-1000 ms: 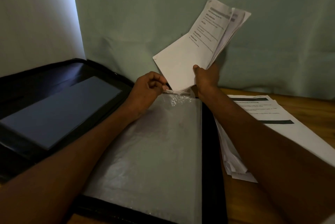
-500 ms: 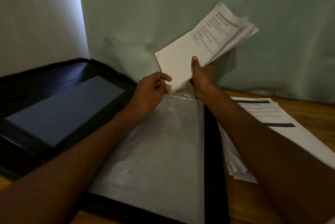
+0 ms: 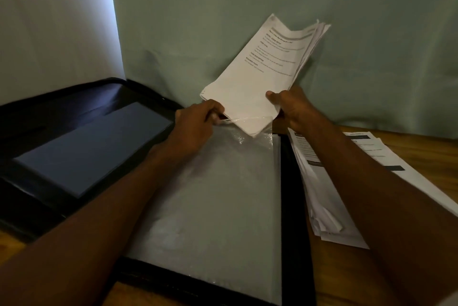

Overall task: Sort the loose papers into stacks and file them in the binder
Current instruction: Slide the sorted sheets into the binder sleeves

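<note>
I see my right hand (image 3: 295,107) clamped on the paper stack (image 3: 262,75), tilted up. My left hand (image 3: 198,120) pinches the plastic sleeve (image 3: 210,194) edge.

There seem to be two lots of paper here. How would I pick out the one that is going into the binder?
Start at the open black binder on the wooden table. At the far end of its clear plastic sleeve, the right hand holds a stack of papers tilted up, lower corner at the sleeve's mouth, which the left hand pinches. The other pile lies flat right of the binder.
</note>
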